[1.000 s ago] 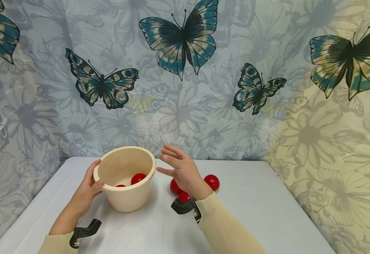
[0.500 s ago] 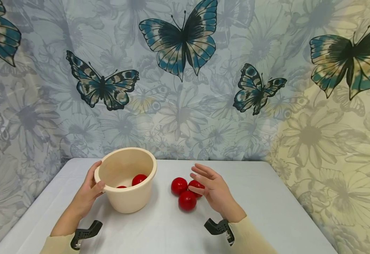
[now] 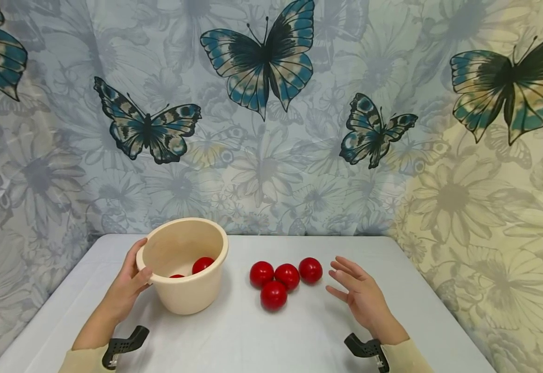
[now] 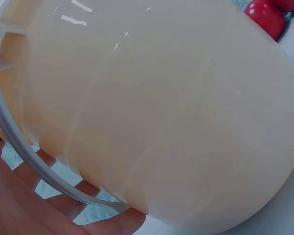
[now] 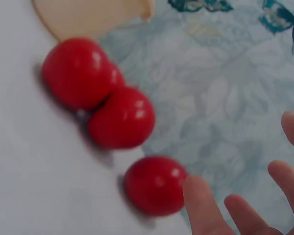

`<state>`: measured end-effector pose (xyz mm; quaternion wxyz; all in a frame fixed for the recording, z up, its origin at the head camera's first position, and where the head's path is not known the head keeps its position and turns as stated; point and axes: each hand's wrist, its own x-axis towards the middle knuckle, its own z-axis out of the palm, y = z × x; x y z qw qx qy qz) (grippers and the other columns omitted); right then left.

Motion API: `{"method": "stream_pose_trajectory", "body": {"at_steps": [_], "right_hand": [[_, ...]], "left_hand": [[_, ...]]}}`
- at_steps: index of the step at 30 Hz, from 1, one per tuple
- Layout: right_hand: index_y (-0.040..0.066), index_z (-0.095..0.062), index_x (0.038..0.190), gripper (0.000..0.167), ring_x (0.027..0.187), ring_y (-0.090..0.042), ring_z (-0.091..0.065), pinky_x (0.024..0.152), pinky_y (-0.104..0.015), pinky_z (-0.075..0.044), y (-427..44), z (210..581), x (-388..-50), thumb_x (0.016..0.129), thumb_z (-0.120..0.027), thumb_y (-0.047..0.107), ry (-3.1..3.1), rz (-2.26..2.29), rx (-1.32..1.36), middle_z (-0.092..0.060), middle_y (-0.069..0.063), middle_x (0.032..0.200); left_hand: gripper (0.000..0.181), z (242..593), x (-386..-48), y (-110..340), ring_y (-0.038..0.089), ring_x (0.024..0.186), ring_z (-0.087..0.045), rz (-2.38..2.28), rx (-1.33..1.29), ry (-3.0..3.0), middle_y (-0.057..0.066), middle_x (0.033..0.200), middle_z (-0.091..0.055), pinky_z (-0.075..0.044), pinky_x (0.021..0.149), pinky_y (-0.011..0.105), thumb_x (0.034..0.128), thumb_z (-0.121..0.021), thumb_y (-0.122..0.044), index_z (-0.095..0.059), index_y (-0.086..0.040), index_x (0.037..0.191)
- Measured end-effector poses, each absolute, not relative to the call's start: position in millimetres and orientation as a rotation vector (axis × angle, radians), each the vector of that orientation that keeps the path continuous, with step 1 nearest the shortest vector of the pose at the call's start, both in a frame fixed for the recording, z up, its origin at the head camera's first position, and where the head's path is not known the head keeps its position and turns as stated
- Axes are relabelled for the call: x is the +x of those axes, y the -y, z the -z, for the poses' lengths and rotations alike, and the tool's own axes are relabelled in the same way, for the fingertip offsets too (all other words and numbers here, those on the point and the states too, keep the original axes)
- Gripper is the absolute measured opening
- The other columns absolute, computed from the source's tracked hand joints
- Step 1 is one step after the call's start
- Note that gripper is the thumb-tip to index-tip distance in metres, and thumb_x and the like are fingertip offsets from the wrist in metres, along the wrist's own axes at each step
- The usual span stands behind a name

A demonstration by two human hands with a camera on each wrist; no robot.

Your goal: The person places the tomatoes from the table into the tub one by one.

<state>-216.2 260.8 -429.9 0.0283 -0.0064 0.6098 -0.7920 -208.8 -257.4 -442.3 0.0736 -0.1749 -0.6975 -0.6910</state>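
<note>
My left hand grips the left rim of a cream plastic bucket, its thumb on the near side. In the left wrist view a grey bail handle runs along the bucket beside the fingers. Inside lie a red ball and a second, mostly hidden behind the near rim. Several glossy red balls sit in a cluster on the table right of the bucket, the rightmost ball closest to my right hand. That hand hovers with fingers extended, holding nothing and apart from the ball.
A white-covered table spans the lower part of the head view. Behind it hangs a cloth backdrop with flowers and blue butterflies. Black wrist mounts are strapped at both cuffs.
My right hand has moved from beside the bucket rim, over the balls, to the right of them, uncovering the whole cluster. My left hand and the bucket stay about where they were.
</note>
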Motion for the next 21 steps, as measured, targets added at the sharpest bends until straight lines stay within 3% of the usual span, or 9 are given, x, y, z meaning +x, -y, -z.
{"method": "stream_pose_trajectory", "body": {"at_steps": [9,21], "right_hand": [[0.001,-0.024,0.156,0.064,0.141,-0.035,-0.028,0.096,-0.050,-0.047,-283.9,474.6,-225.3,0.101,-0.057,0.005,-1.788,2.461,0.178,-0.025,-0.021,0.155],[-0.004,-0.026,0.154,0.062,0.142,-0.035,-0.026,0.092,-0.052,-0.048,-285.1,484.6,-229.1,0.100,-0.056,0.001,-1.858,2.449,0.072,-0.024,-0.016,0.158]], "left_hand": [[0.066,445.1,-207.6,257.2,0.011,0.123,-0.046,2.060,-0.514,2.105,0.025,0.156,-0.009,-0.046,0.088,0.021,0.1049,-0.046,-0.011,-0.007,-0.018,0.159],[0.067,443.8,-209.6,258.5,0.014,0.124,-0.045,2.050,-0.517,2.121,0.024,0.156,-0.010,-0.046,0.088,0.022,0.1048,-0.046,-0.011,-0.007,-0.017,0.159]]}}
